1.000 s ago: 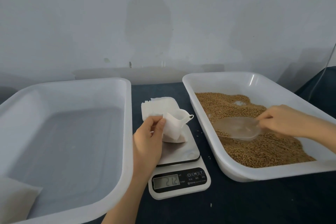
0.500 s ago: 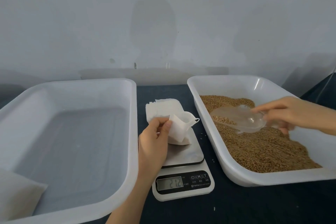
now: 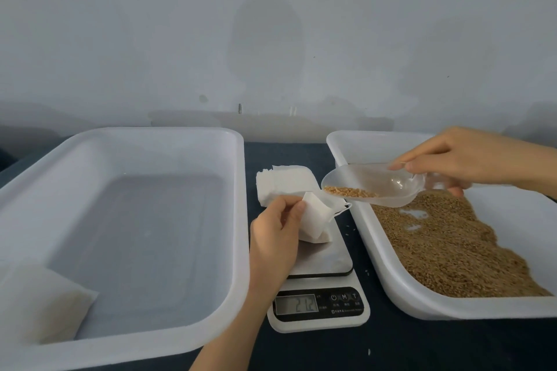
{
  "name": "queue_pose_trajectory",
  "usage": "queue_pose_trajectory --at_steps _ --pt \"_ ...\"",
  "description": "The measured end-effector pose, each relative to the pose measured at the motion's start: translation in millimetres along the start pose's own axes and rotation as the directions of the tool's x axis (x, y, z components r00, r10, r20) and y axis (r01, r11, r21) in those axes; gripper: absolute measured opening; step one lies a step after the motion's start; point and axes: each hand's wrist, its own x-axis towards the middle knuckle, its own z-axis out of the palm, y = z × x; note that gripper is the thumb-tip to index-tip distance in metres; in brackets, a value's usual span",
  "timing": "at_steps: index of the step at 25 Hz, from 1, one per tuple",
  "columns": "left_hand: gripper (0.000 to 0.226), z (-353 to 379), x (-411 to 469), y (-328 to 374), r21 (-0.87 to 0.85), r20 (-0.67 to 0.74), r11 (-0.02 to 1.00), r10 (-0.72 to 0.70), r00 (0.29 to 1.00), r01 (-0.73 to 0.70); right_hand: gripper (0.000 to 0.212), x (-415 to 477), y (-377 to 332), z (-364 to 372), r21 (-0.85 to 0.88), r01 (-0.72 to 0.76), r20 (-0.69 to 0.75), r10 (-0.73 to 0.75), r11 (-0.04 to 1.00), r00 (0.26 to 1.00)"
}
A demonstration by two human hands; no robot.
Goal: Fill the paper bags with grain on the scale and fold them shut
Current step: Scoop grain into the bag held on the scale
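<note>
The small white paper bag [image 3: 313, 221] sits on the shiny plate of the scale [image 3: 320, 306] with its mouth open. The left hand [image 3: 271, 239] has its grip pinched on the bag's edge. Just above the mouth hangs a clear scoop [image 3: 388, 182] with a little grain [image 3: 349, 191] at its lip. The right hand [image 3: 461, 159] has its grip round the handle. The scale stands on the dark tabletop [image 3: 422, 346], between the left tub [image 3: 241, 220] and the right tub [image 3: 369, 238], which is full of grain.

Left hand [image 3: 277, 238] low, thumb and forefinger pinching the paper bag [image 3: 313, 221]; right hand [image 3: 461, 159] raised, fingers curled round the scoop [image 3: 388, 182] handle.
</note>
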Motion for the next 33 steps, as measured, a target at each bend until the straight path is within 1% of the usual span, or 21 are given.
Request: queue_pose_trajectory --at_steps 3,6,9,12,14,16,18,21,23,25,27,29,30,31,32,33 --pt "0.012 0 0 0 -0.013 -0.008 1.000 0.004 1.000 -0.004 0.018 4 -9 2 -0.144 0.012 0.041 -0.007 0.990 0.999" --pt "0.012 1 0 2 -0.026 -0.002 1.000 0.006 1.000 -0.006 0.017 10 -16 -3 -0.240 0.008 0.056 0.005 0.971 0.998" --pt "0.013 1 -1 3 -0.028 -0.008 1.000 -0.004 1.000 0.004 0.017 16 -24 -10 -0.281 0.007 0.065 0.011 0.960 0.998" --pt "0.017 1 -1 5 0.000 0.000 1.000 -0.014 1.000 0.014 0.025 20 -37 -18 -0.312 0.009 0.102 0.025 0.950 0.994" --pt "0.020 1 -1 6 -0.002 -0.002 1.000 -0.005 1.000 0.005 0.024 23 -50 -21 -0.391 0.020 0.125 0.032 0.920 0.992" --pt "0.020 1 -1 6 -0.011 -0.010 1.000 0.005 1.000 -0.005 0.021 26 -63 -22 -0.483 0.030 0.122 0.034 0.875 0.992" --pt "0.019 1 -2 6 -0.017 -0.009 1.000 0.014 1.000 -0.014 0.024 27 -77 -21 -0.574 0.031 0.109 0.038 0.818 0.993" --pt "0.017 2 -2 4 -0.024 -0.009 0.999 0.029 1.000 -0.029 0.030 24 -97 -16 -0.721 0.036 0.066 0.017 0.692 0.998" --pt "0.016 2 -1 3 -0.023 -0.009 0.999 0.026 1.000 -0.026 0.030 18 -108 -10 -0.782 0.030 0.029 -0.011 0.623 1.000" --pt "0.015 2 -2 3 -0.014 -0.003 1.000 0.022 1.000 -0.022 0.030 14 -114 -5 -0.823 0.040 0.004 -0.065 0.567 0.998" --pt "0.017 2 -2 2 -0.014 -0.006 1.000 0.020 1.000 -0.020 0.031 12 -116 2 -0.867 0.055 -0.030 -0.160 0.496 0.987" --pt "0.017 1 -1 0 -0.009 -0.025 1.000 0.016 1.000 -0.016 0.030 9 -110 -1 -0.889 0.028 -0.088 -0.232 0.456 0.969" --pt "0.016 1 0 -1 0.003 -0.034 1.000 0.012 0.999 -0.012 0.029 9 -101 -5 -0.879 -0.005 -0.137 -0.242 0.477 0.960" --pt "0.015 0 1 -2 0.020 -0.041 1.000 0.005 0.999 -0.005 0.028 8 -87 -10 -0.844 -0.045 -0.197 -0.231 0.534 0.953" --pt "0.014 0 2 -4 0.038 -0.045 0.999 -0.002 0.999 0.003 0.028 9 -70 -14 -0.777 -0.078 -0.248 -0.190 0.624 0.950" --pt "0.013 0 2 -5 0.054 -0.049 0.998 -0.007 0.999 0.010 0.030 11 -50 -14 -0.675 -0.103 -0.274 -0.120 0.730 0.954"
